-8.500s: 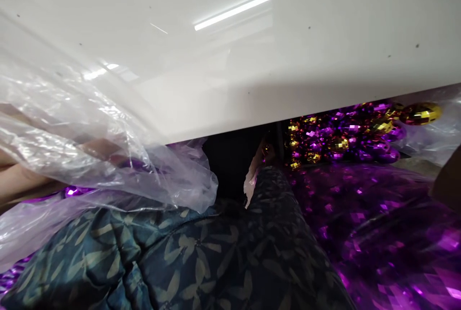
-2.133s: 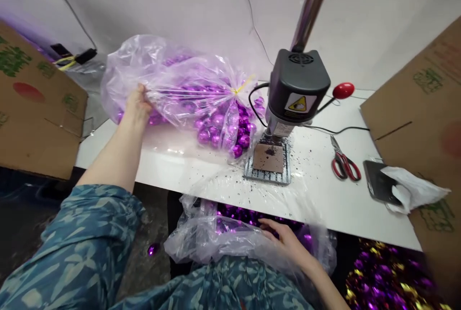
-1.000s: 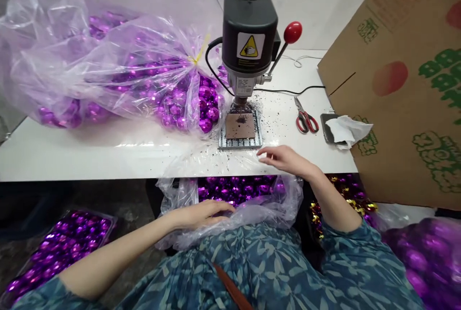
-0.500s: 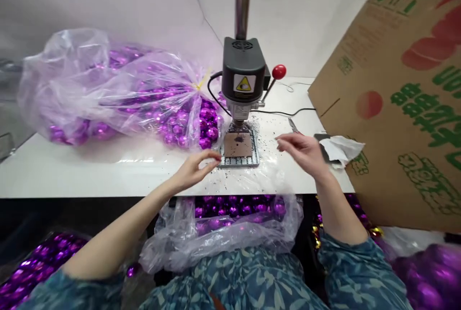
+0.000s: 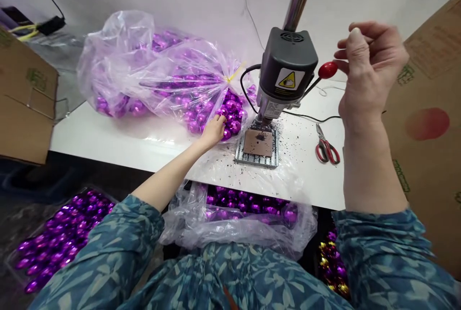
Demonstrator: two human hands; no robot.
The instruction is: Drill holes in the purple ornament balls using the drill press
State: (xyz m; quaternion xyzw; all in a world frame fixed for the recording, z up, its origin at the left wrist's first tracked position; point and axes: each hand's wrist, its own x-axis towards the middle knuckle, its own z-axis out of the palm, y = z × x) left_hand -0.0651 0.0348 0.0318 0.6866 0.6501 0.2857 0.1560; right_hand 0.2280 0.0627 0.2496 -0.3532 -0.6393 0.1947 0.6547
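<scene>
Here, has left hand (image 5: 215,130) at many purple balls (image 5: 233,113), just beyond narrow, curled fingers. Holds right hand (image 5: 370,60) raised with half-curled fingers, beside one red knob (image 5: 327,70), with one pair of scissors (image 5: 325,145) below. Cannot tell if gripping anything.

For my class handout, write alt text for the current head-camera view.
A person's left hand is at shiny purple balls in clear plastic, left of a black drill press; the raised right hand is near its red lever knob. Scissors lie on the white table.
</scene>
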